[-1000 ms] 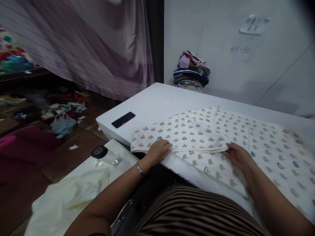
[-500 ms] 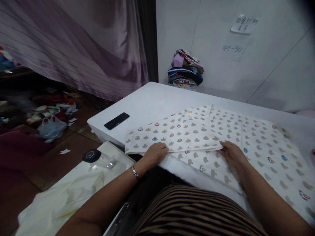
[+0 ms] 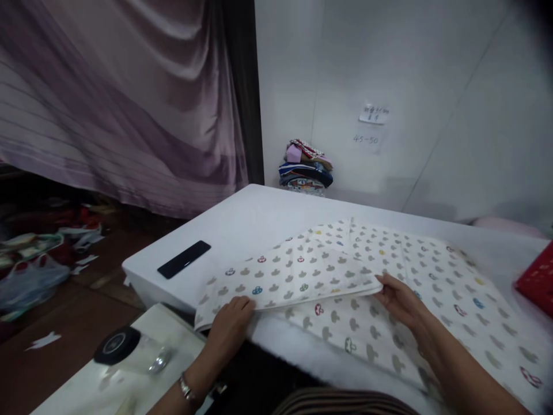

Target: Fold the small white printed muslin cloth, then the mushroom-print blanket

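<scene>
A white cloth printed with grey and coloured mushrooms (image 3: 298, 271) lies over the near side of the table, its left part folded over on top of the rest. My left hand (image 3: 233, 323) is closed on the near edge of the fold, close to its left corner, the thumb hidden beneath. At the right end of that same edge, my right hand (image 3: 397, 297) pinches the cloth between thumb and fingers, lifting it slightly off the layer below. A silver bracelet (image 3: 186, 387) circles my left wrist.
A black phone (image 3: 184, 259) lies on the white table (image 3: 254, 213). Folded fabrics (image 3: 306, 167) are stacked by the wall. A black-lidded clear jar (image 3: 138, 351) lies on a lower surface at left. A red object (image 3: 538, 279) sits at the right edge.
My view has tilted upward and shifted, bringing the red object in at right. My left hand is farther from the right one, nearer the fold's left corner. Both hands keep hold of the cloth.
</scene>
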